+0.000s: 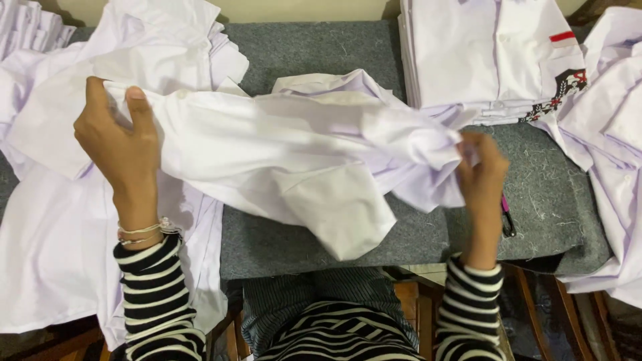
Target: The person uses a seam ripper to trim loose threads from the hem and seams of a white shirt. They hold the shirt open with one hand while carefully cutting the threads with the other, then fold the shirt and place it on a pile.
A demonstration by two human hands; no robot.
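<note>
Grey felt table [314, 53] under crumpled white shirt [301, 147], both hands' grip.

Your sleeves: both long, knit, in black and white horizontal stripes, each ending at the wrist in a white-edged cuff. Your left sleeve [157, 294] carries broader bands toward the elbow; your right sleeve [473, 311] matches it. Your left wrist: thin pale bracelets [142, 231], several strands, one beaded, just above the cuff. Your left hand [119, 144] and right hand [483, 170]: bare, no gloves or rings visible. Your torso: the same striped top [334, 327], stripes running in diagonal folds.
</note>
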